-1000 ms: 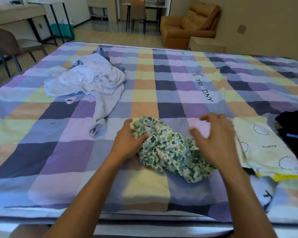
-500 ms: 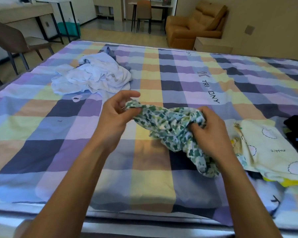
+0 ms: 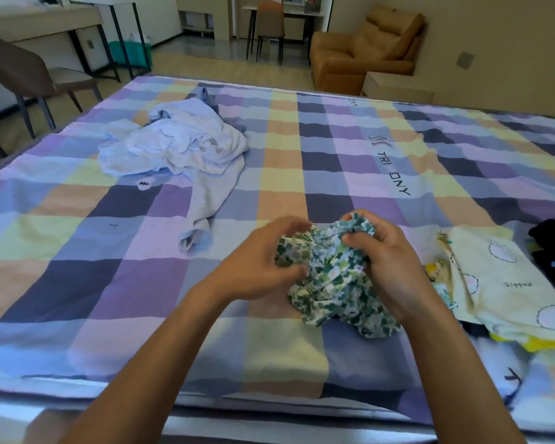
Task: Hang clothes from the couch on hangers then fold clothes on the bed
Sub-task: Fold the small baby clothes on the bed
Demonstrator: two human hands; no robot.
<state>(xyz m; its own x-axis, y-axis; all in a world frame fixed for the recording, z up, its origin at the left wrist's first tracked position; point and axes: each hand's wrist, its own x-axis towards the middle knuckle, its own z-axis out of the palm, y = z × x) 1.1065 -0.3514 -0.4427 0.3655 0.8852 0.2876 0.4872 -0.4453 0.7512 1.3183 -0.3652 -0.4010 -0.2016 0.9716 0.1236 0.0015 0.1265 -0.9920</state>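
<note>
**A:** While it's bunched up like that, where is the green-print garment [image 3: 334, 277]?

**B:** Near edge of the bed [image 3: 141, 283], right of middle. The left hand [image 3: 260, 264] and right hand [image 3: 385, 261] each grip a fistful, probably to find an edge and spread it for folding.

**A:** Any basket?

**B:** None shows. A folded yellow garment [image 3: 500, 283] lies just right, and a white pile [image 3: 180, 142] waits far left.

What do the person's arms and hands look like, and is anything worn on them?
The left hand and right hand are bare, with no gloves and no ring on the fingers that show. The left forearm and right forearm are bare too: no sleeve, watch or bracelet is in view down to the picture's lower edge.
</note>
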